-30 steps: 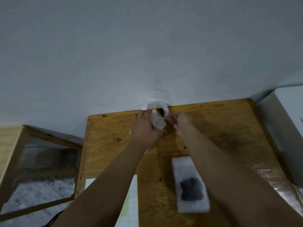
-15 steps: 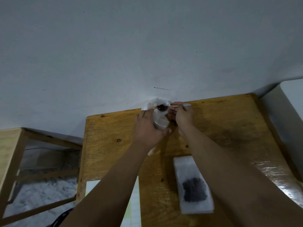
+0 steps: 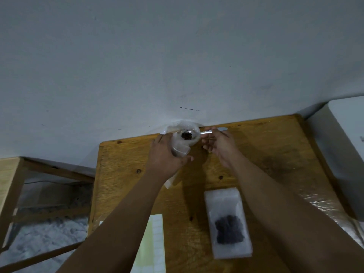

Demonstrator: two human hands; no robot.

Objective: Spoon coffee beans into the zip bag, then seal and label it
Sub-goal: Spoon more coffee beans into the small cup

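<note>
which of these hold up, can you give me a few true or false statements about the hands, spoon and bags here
1. The left hand holds the clear zip bag with its mouth open. True.
2. The right hand is empty. False: it holds the spoon, with coffee beans in its bowl at the bag's mouth.
3. A second bag with beans inside lies flat on the table. True.
4. The label sheet lies at the table's far right corner. False: it lies at the near edge, left of the second bag.

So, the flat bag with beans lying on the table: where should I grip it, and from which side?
Probably pinch the flat bag by its empty far end, coming from above; the beans sit bunched toward the near end, and it lies flat on the table.
</note>
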